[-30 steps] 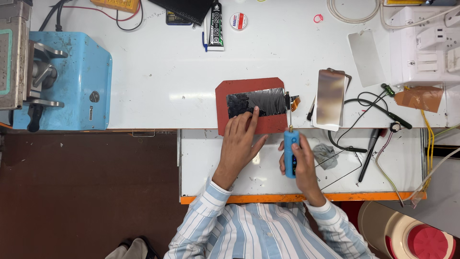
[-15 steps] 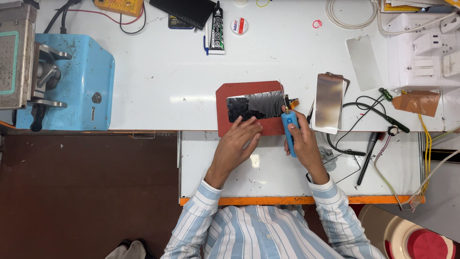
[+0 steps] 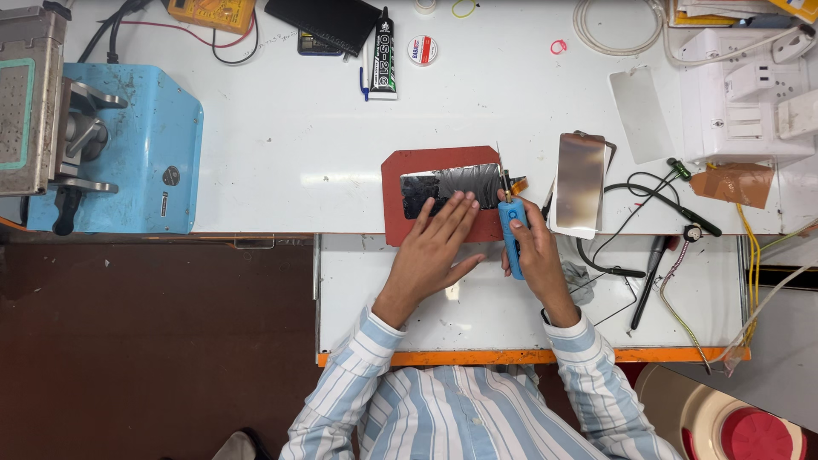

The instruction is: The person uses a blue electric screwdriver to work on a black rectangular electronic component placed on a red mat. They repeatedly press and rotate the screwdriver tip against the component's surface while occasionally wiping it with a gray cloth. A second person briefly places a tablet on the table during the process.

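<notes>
Overhead view of a white counter (image 3: 281, 162). A dark panel (image 3: 452, 186) lies flat on a red mat (image 3: 396, 226), its long axis running left–right across the counter; an orange ribbon tab (image 3: 519, 182) projects from its right end. The left hand (image 3: 434, 251) lies open, fingers together and extended, pressing flat on the lower edge of the panel near its middle. The right hand (image 3: 535, 251) is closed around a blue tool (image 3: 511, 234), just right of the panel's right end. The tool's long axis runs away from the person; its thin metal tip (image 3: 500, 162) points up the frame and crosses the panel's right edge. A silver plate (image 3: 579, 181) lies just right of the mat, upright in the frame. A blue machine (image 3: 128, 145) sits well apart at left.
</notes>
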